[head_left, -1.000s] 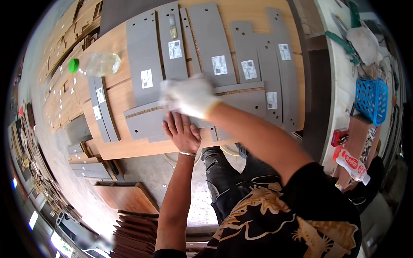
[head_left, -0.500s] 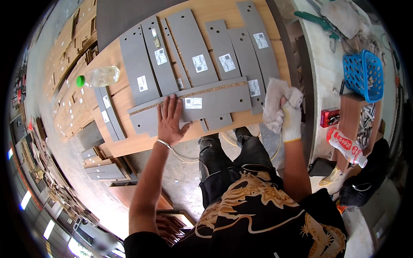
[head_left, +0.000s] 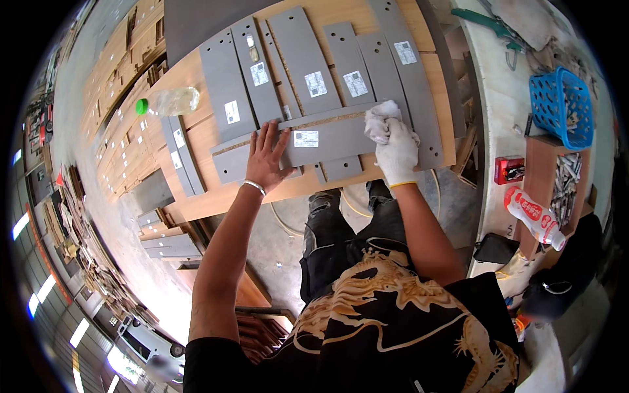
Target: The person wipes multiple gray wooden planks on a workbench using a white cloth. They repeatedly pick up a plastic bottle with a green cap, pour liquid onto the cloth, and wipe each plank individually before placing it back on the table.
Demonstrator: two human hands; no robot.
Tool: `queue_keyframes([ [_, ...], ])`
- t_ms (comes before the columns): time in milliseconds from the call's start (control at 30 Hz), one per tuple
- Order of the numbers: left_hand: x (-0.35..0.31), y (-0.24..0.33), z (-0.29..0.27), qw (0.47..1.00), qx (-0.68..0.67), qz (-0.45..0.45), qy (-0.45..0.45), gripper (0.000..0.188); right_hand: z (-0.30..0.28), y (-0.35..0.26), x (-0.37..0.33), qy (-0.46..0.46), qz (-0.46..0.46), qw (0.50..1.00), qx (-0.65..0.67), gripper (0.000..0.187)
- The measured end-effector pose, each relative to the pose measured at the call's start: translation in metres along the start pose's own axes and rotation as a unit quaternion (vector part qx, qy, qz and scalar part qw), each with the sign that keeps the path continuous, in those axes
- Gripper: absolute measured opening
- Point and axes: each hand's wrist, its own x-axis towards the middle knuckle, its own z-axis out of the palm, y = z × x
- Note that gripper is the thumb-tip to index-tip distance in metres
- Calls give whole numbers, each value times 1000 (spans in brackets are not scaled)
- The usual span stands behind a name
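A long grey board [head_left: 341,141] with a rough brown groove lies crosswise over several other grey panels [head_left: 298,59]. My bare left hand [head_left: 267,157] rests flat on its left part, fingers spread, beside a white label [head_left: 306,139]. On my right hand [head_left: 396,154] is a white knitted glove with a yellow cuff. It is closed round a bunched whitish rag [head_left: 382,120], which touches the right end of the crosswise board. The rag and glove hide that end.
A clear bottle with a green cap [head_left: 170,103] lies on the wooden worktop [head_left: 196,208] at left. On the right-hand bench are a blue basket [head_left: 561,108], a small red box [head_left: 509,170], a red-and-white bottle [head_left: 534,216] and a wooden box of metal pieces [head_left: 538,167].
My right hand has carried the rag leftward from beside the panels onto the right end of the crosswise board. My left hand stays flat on that board. The view has shifted slightly.
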Motion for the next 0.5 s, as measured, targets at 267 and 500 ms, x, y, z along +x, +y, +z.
queue_keyframes([
  [267, 2, -4, -3, 1000, -13, 9, 7, 114, 55, 37, -79, -157, 40, 987, 9, 27],
  [500, -4, -19, -7, 996, -76, 35, 1, 112, 45, 65, -130, -146, 105, 958, 222, 35],
])
